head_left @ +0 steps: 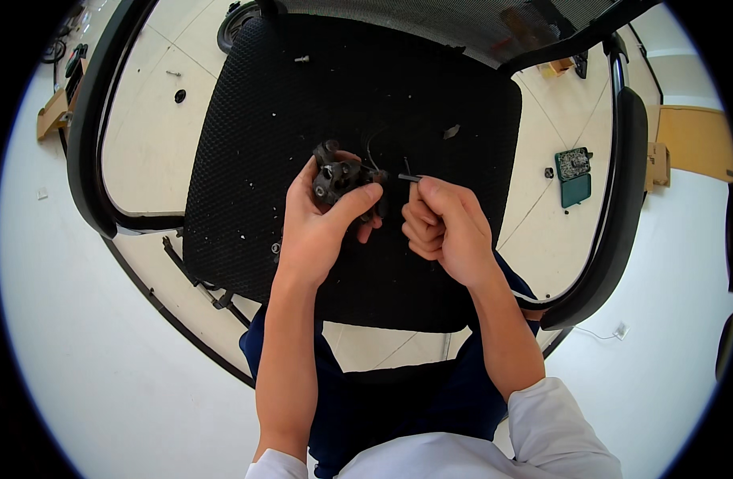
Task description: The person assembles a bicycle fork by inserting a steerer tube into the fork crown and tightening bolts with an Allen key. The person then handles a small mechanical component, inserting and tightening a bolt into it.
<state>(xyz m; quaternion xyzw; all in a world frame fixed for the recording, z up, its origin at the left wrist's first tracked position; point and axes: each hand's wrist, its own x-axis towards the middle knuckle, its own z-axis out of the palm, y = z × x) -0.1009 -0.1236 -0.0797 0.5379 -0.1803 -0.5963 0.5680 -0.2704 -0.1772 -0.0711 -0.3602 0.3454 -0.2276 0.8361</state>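
Over the black chair seat (239, 160), my left hand (322, 227) is closed around a dark, greasy metal mechanism (342, 180) with several lugs and holes. My left thumb presses on its near right side, and a thin wire or cable stands up beside it. Just to the right, my right hand (450, 227) is closed in a pinch on a slim dark rod-like tool (409, 177), perhaps a hex key. The tool's tip points left toward the mechanism; whether it touches cannot be told.
On the seat lie a small bolt (302, 59), a grey metal piece (452, 132) and a small ring-like part (276, 248). Armrests (634, 199) rise on both sides. An opened green case (574, 194) sits on the floor at right, near a cardboard box (658, 166).
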